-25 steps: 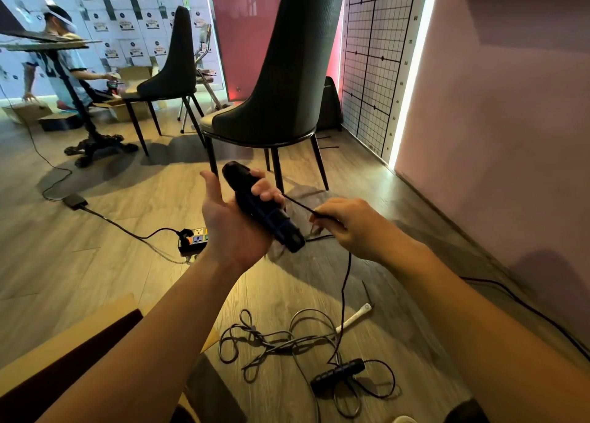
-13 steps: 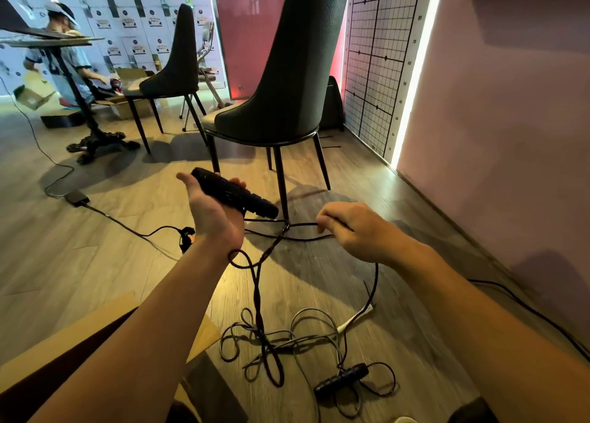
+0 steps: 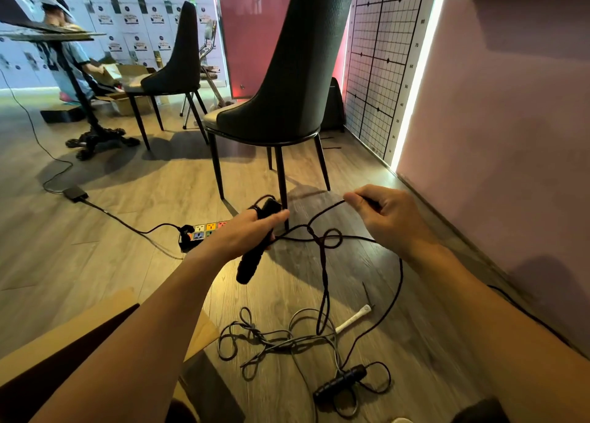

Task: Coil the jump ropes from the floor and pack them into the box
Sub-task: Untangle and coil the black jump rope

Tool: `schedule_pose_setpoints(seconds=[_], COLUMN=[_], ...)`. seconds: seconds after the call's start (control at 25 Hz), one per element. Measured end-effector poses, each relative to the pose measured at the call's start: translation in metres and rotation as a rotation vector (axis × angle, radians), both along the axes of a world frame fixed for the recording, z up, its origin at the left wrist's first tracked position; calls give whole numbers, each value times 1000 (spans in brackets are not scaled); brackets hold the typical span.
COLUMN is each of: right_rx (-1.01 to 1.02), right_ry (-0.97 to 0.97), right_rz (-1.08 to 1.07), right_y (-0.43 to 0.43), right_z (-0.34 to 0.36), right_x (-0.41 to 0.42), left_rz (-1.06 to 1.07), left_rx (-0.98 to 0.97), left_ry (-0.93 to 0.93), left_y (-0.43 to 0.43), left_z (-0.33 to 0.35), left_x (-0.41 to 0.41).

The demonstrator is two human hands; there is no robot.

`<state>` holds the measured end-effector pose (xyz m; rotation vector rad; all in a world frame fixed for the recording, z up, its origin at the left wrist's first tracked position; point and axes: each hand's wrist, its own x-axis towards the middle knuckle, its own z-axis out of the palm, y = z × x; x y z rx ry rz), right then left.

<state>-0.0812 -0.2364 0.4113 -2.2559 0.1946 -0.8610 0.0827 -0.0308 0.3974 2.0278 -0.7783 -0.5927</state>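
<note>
You are coiling the black jump rope (image 3: 324, 282): your left hand (image 3: 245, 234) has its grip wrapped round the handle (image 3: 250, 264), and your right hand (image 3: 389, 221) pinches the rope. I think the knot (image 3: 330, 239) between them must be loosened next.

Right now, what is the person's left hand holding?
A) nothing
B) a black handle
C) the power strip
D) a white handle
B: the left hand grips a black handle, and the right hand pinches its rope; the white handle lies on the floor.
</note>
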Motion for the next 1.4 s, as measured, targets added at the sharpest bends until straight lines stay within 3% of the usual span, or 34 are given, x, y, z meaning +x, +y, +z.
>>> schedule_pose_setpoints(seconds=[0.12,0.28,0.36,0.44,0.56,0.72,0.92,1.16,1.28,1.4], right_rx=[-141,-182,-178,-162,-208,-256,-54,-23,-72,-47], right_ry=[-98,-126,-78,-16,-7,50,257,423,530,598], right_rz=[-156,-313,-373,-369,-318,-334,-440,-627,-706,-741], right_y=[-7,-14,-16,-17,-12,-8,-25,-58,-59,-59], right_z=[-5,-9,-12,-13,-13,-12,-24,-43,-51,-59], right_x=[4,10,11,12,13,17,18,-2,-3,-4], left_rz=[-259,-459,-579,-663,-543,-323,-146,48,38,-108], left_rx=[142,279,188,-64,-520,-877,-987,-994,-1018,-1176], left_ry=[80,239,368,604,916,1031,987,898,930,1031], left_y=[0,-2,-3,-2,0,0,0,7,3,0], left_z=[10,13,18,23,28,30,28,29,28,30], left_x=[-11,-23,-32,-34,-26,-22,-19,-10,-13,-13])
